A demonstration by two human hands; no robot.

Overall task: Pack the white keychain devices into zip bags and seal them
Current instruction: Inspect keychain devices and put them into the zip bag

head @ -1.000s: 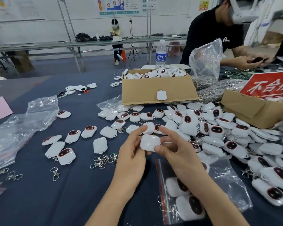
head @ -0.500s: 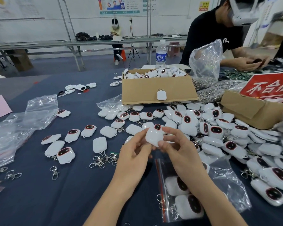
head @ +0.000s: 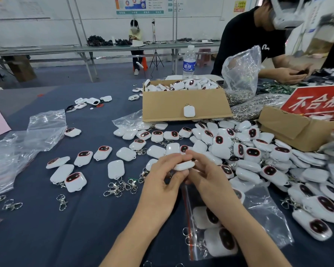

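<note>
A white keychain device is pinched between both my hands over the dark blue table. My left hand holds its left end with curled fingers; my right hand grips its right end. Its face is turned away and lies flat. Under my right forearm lies a clear zip bag with a red seal strip, holding two devices. Several more white devices are heaped to the right and scattered left.
An open cardboard box full of devices stands behind my hands. A second box with a red sign sits right. Loose metal clasps lie left of my hands. Clear bags lie far left. Another person works at back right.
Both hands have turned the device from upright to lying flat and lowered it slightly toward me. The zip bag has stayed in place.
</note>
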